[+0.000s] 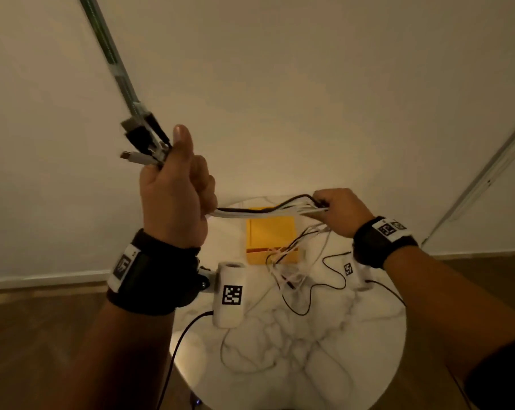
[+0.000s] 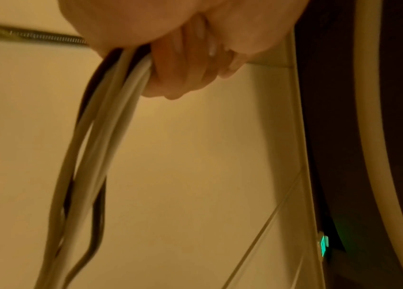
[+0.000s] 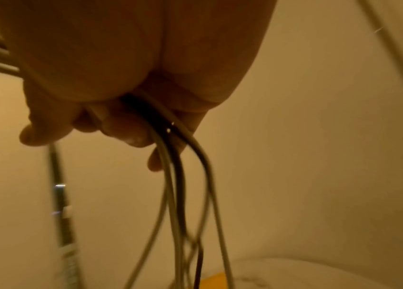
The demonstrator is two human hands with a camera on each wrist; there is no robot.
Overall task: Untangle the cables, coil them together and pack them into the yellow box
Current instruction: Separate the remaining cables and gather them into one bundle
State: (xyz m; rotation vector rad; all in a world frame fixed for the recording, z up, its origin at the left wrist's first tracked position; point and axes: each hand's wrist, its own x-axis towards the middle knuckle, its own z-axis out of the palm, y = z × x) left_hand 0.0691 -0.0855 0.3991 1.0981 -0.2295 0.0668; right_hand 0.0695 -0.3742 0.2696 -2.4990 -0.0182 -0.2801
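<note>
Gripping the cables [image 1: 259, 213] between both hands – some trail, seemingly, into the yellow box [image 1: 272, 235]

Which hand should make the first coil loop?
Right. The left hand anchors the connector ends up high; the right hand grips the cables further along, nearest the slack hanging on the table.

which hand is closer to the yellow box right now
Right. The right hand grips the cables just above and right of the yellow box. The left hand holds the plug ends raised, off to the box's left.
</note>
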